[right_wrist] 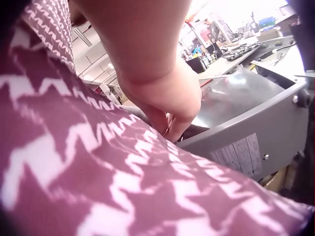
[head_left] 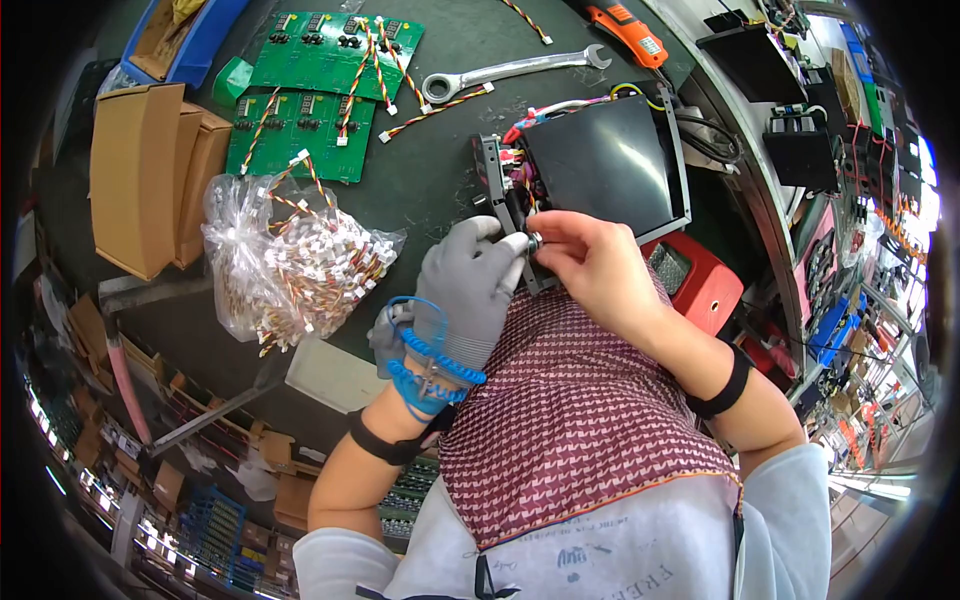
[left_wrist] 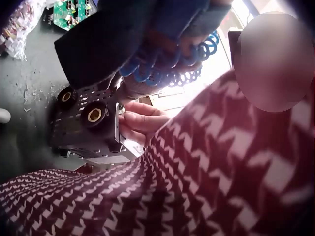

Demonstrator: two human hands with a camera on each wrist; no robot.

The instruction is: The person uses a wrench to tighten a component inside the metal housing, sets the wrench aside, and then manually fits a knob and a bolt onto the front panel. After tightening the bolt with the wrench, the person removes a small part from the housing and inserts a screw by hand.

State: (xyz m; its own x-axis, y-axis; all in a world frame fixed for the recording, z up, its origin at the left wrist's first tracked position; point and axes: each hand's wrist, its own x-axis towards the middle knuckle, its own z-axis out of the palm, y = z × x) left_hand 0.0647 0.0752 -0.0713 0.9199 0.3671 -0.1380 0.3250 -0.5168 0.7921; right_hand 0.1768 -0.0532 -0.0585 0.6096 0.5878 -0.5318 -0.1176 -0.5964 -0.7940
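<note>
A black metal case (head_left: 600, 160) lies at the bench edge against the apron, its narrow panel (head_left: 500, 185) toward my hands and wires showing behind it. My gloved left hand (head_left: 465, 265) curls its fingers at the near end of this panel, fingertips right at its edge. From the other side my bare right hand (head_left: 598, 262) pinches a small shiny metal part (head_left: 535, 241) by the panel, mostly covered by fingertips. In the left wrist view, round black feet (left_wrist: 94, 115) with brass-coloured centres show on the case. The right wrist view shows a label (right_wrist: 236, 153) on its grey side.
Green circuit boards (head_left: 300, 135), loose wire leads (head_left: 435, 112), a wrench (head_left: 515, 75) and an orange-handled tool (head_left: 630, 35) lie beyond. To the left are a bag of connector leads (head_left: 300, 265) and cardboard boxes (head_left: 140, 180). A red object (head_left: 705, 285) sits right of the case.
</note>
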